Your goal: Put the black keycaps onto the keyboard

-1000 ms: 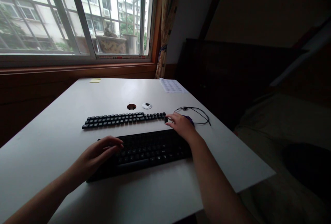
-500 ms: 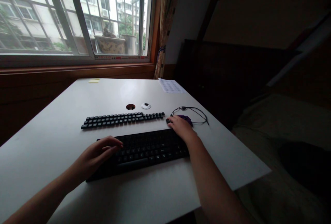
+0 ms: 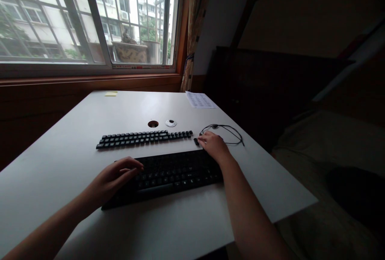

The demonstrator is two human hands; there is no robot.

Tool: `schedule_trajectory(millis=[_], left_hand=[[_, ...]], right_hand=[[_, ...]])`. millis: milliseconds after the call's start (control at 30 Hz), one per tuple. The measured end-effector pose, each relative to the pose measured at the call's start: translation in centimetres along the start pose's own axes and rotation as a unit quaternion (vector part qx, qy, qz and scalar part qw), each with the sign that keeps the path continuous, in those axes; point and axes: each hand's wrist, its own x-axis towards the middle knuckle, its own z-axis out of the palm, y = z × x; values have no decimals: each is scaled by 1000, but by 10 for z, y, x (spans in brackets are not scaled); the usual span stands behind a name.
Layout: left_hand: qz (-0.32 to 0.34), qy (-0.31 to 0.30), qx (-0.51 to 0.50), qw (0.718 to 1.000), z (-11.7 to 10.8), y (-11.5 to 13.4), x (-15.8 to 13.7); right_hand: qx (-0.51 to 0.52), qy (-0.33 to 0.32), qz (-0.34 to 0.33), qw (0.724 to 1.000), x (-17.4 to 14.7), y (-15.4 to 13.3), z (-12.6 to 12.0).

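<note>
A black keyboard (image 3: pixel 180 172) lies at a slant on the white table, many of its key positions dark. My left hand (image 3: pixel 120 174) rests over its left end, fingers loosely bent and thumb apart from the index finger, holding nothing visible. Beyond the keyboard's far right corner, my right hand (image 3: pixel 215 144) has its thumb and fingers pinched together; anything between them is too small to make out. Just left of those fingertips sits a small black keycap (image 3: pixel 196 142). Loose black keycaps (image 3: pixel 144 138) stand in rows behind the keyboard.
A black cable (image 3: pixel 237 132) loops behind my right hand. Farther back are a cable hole (image 3: pixel 153 124), its white cover (image 3: pixel 171 123), a printed sheet (image 3: pixel 200 100) and yellow sticky notes (image 3: pixel 111 93). The table's right edge (image 3: pixel 288 180) runs past my right forearm. A barred window is ahead.
My right hand has drawn slightly right and back from the small keycap, which now shows beside its fingertips. The purple thing behind that hand is now almost hidden. My left hand stays put.
</note>
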Motion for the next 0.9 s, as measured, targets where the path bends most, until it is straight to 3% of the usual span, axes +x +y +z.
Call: schedule_trajectory(millis=[333,900], left_hand=[[-6,-26,10,1000,0,-9,0],[-3,-51,0,999,1,-14,1]], right_hand=[[-12,-35,1,999,1,-2,6],[10,-24,-7,1000,5,-3,14]])
